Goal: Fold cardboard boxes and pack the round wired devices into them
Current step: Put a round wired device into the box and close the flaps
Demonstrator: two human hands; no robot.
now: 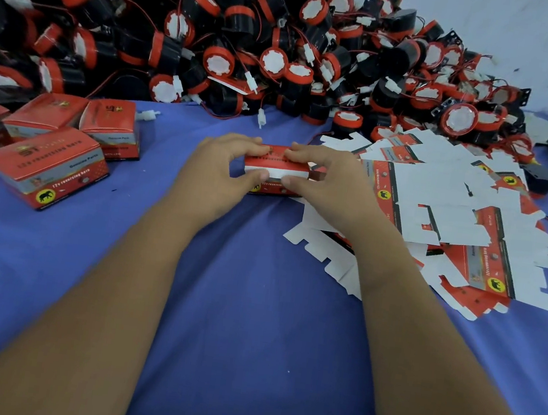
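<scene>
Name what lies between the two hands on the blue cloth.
In the head view, a red box lies between the left hand and the right hand; both grip it by its ends above the blue cloth.

Four finished boxes (66,144), one box in hand (275,169), two hands (222,166).

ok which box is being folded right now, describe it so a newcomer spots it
On the blue cloth, just before the heap of red-and-black devices, sits one red box. Both the left hand and right hand pinch it, unlike the finished boxes at left.
</scene>
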